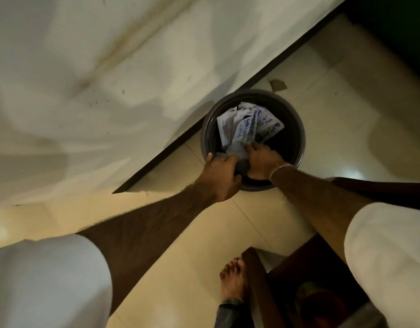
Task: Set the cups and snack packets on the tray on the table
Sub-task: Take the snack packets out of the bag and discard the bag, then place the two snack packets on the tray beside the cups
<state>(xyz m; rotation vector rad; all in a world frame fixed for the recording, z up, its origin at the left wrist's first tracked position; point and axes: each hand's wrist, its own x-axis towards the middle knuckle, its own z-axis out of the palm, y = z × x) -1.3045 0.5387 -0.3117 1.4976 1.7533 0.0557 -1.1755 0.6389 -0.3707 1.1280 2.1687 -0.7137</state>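
A round dark bin [296, 129] stands on the tiled floor against the wall. Inside it lie several crumpled white packets [242, 125] with blue print. My left hand [222, 176] grips the bin's near rim, thumb over the edge. My right hand [263, 162] reaches inside the bin and presses on the lower end of the packets, its fingers closed around a grey crumpled piece there. No cups or tray are in view.
A white stained wall [109, 79] with a dark skirting strip runs diagonally on the left. A small brown scrap [278, 85] lies on the floor behind the bin. A dark wooden table corner [298, 268] and my bare foot [232, 280] are at the bottom.
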